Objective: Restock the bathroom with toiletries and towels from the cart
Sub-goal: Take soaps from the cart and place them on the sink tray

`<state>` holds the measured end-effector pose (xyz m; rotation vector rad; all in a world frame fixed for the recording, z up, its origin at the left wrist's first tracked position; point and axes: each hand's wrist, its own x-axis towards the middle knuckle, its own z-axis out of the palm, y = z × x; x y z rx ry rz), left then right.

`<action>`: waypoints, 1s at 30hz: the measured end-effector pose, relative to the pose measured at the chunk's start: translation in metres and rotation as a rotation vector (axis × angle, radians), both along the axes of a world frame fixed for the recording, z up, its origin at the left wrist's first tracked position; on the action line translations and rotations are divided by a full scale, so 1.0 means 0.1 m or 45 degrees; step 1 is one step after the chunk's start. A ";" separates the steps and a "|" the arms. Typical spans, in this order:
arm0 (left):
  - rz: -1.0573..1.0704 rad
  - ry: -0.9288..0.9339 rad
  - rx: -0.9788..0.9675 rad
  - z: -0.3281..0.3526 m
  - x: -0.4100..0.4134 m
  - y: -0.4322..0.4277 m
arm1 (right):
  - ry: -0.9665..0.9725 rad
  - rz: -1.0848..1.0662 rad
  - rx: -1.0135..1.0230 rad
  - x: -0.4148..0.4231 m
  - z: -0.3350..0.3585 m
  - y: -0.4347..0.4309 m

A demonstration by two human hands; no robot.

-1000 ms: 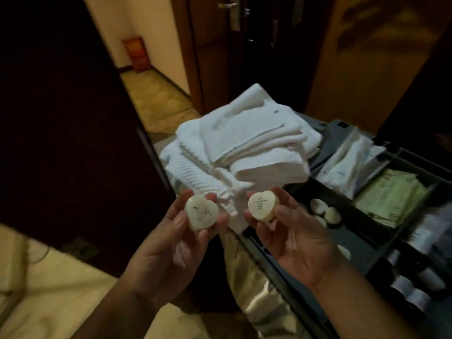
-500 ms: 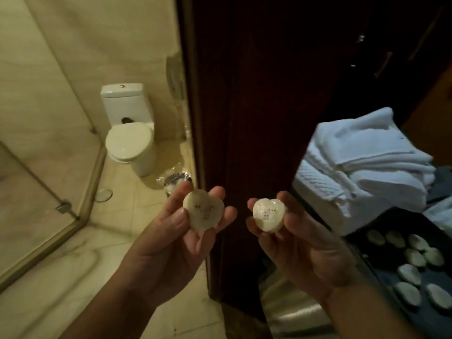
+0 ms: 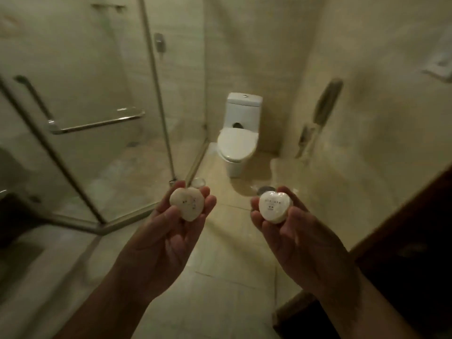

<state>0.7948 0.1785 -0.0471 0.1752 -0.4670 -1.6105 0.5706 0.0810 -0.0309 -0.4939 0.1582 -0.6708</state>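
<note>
Left hand: grips white heart-shaped soap.
Right hand: grips matching heart soap.
Beige tile floor: between metal-edged glass shower frame and white toilet.

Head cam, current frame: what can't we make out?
Head view, print on the left toiletry and right toiletry: too small and blurred to read.
Top right, the wall fixture: cut off by the frame edge, blurred.
Left edge, the dark shape: cut off, too dark to identify.
On the floor, the round object: partly hidden behind the left hand.

Closed white toilet beside apparently glass shower stall.
</note>
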 end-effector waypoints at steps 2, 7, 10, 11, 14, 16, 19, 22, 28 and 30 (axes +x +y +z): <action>0.119 -0.002 -0.003 -0.02 0.40 0.21 | -0.015 0.109 0.002 0.49 0.02 -0.01; 0.409 0.027 0.014 -0.13 1.20 0.68 | 0.001 0.367 -0.040 1.57 0.03 0.01; 0.556 0.061 0.029 -0.21 1.55 0.93 | 0.073 0.490 -0.066 2.13 -0.02 0.02; 0.614 0.066 0.036 -0.24 1.65 1.00 | 0.099 0.525 -0.071 2.32 -0.03 0.02; 0.762 0.107 0.087 -0.32 2.01 1.17 | 0.213 0.637 -0.070 2.93 -0.07 0.00; 0.868 0.116 0.158 -0.34 2.25 1.24 | 0.252 0.728 -0.060 3.35 -0.10 -0.05; 0.998 0.163 0.231 -0.37 2.63 1.27 | 0.236 0.898 -0.052 3.99 -0.12 -0.15; 1.107 0.202 0.271 -0.34 3.01 1.24 | 0.228 1.051 -0.027 4.60 -0.12 -0.26; 1.589 0.158 0.394 -0.08 3.38 1.24 | 0.230 1.337 -0.001 5.68 -0.09 -0.18; 1.832 0.125 0.504 -0.01 3.37 1.35 | 0.265 1.419 0.003 5.95 -0.09 -0.03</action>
